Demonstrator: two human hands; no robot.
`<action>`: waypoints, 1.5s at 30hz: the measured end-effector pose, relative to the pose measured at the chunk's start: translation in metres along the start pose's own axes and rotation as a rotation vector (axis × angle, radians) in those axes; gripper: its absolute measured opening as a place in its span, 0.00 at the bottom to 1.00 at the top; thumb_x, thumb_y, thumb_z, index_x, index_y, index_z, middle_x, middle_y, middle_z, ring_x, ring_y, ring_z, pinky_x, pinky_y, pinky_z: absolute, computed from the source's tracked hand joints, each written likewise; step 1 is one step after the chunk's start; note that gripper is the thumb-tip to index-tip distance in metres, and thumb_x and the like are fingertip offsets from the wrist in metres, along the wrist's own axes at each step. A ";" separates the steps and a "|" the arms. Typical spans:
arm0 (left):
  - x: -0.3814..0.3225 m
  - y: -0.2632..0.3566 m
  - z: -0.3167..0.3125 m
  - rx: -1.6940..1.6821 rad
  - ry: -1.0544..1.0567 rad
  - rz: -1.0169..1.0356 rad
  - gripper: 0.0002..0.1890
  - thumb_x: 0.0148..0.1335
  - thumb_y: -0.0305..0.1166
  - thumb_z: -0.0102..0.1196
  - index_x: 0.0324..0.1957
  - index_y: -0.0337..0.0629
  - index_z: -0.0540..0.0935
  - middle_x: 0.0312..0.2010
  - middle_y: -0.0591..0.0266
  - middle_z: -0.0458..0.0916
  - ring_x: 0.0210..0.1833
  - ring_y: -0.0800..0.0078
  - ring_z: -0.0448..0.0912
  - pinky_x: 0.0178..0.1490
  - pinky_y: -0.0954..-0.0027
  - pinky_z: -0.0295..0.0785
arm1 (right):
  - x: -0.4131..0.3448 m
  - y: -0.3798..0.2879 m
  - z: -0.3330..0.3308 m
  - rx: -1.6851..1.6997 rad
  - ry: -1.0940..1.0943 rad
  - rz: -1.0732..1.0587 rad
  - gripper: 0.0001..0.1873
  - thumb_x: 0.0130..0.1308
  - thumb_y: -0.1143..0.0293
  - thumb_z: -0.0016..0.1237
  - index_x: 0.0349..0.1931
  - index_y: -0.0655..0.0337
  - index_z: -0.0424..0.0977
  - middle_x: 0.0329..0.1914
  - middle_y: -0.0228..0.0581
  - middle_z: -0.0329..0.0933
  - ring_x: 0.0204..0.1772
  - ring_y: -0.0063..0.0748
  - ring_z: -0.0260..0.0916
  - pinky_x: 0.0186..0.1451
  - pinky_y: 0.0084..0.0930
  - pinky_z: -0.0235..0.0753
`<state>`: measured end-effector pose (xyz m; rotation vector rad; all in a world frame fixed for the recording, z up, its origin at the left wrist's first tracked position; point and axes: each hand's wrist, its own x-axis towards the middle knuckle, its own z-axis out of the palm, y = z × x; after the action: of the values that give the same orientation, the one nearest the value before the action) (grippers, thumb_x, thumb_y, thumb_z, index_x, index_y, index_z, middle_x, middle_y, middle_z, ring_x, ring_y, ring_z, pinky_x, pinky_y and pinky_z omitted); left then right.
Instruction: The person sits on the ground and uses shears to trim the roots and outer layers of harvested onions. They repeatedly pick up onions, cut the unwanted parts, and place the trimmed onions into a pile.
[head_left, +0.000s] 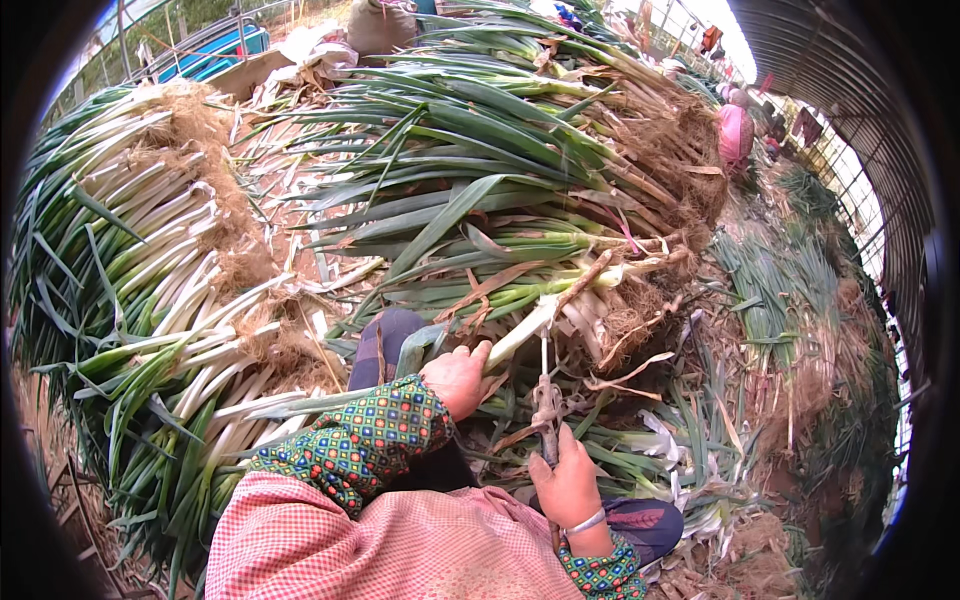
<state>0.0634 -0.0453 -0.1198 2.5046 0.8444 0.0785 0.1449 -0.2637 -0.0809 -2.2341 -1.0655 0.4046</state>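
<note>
My left hand (456, 381) is closed around a large green onion (521, 334) just above its white shank, whose root end points away to the upper right. In my right hand (568, 480) is the handle of what looks like an air blow gun (549, 405). The gun's thin metal nozzle reaches up to the white shank, close to it; whether they touch I cannot tell. Right beyond my hands lies a big heap of unpeeled green onions (480, 142), leaves to the left and brown roots to the right. A hose seems to run below the gun's handle.
Peeled green onions with white shanks (172, 277) form a long curved pile on the left. Stripped leaves and skins (660, 442) litter the ground by my right knee. More onion piles (772, 292) lie further right. A pink sack (735, 135) and a pale sack (381, 30) stand behind.
</note>
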 end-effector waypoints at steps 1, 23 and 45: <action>0.000 -0.002 0.002 -0.018 0.019 0.024 0.25 0.63 0.44 0.53 0.60 0.47 0.67 0.41 0.46 0.78 0.41 0.48 0.80 0.44 0.52 0.76 | 0.009 0.000 -0.001 -0.037 0.000 0.005 0.27 0.58 0.67 0.52 0.56 0.71 0.64 0.40 0.67 0.72 0.45 0.68 0.70 0.49 0.50 0.71; 0.055 -0.038 0.037 -0.357 0.290 0.002 0.19 0.62 0.40 0.54 0.51 0.41 0.80 0.48 0.43 0.76 0.53 0.47 0.74 0.58 0.54 0.69 | -0.027 -0.005 -0.003 0.051 -0.164 -0.029 0.28 0.61 0.61 0.54 0.58 0.66 0.66 0.40 0.62 0.74 0.42 0.63 0.73 0.47 0.41 0.74; 0.065 -0.006 -0.030 -0.973 -0.472 -0.107 0.14 0.70 0.42 0.50 0.41 0.39 0.72 0.21 0.68 0.68 0.16 0.79 0.67 0.15 0.72 0.63 | 0.095 0.051 0.006 -0.086 0.169 0.064 0.26 0.59 0.63 0.54 0.52 0.73 0.66 0.41 0.67 0.73 0.45 0.68 0.71 0.48 0.51 0.72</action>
<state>0.1063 0.0099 -0.1031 1.4724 0.5399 -0.1126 0.2311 -0.2116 -0.1195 -2.3368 -0.9409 0.1951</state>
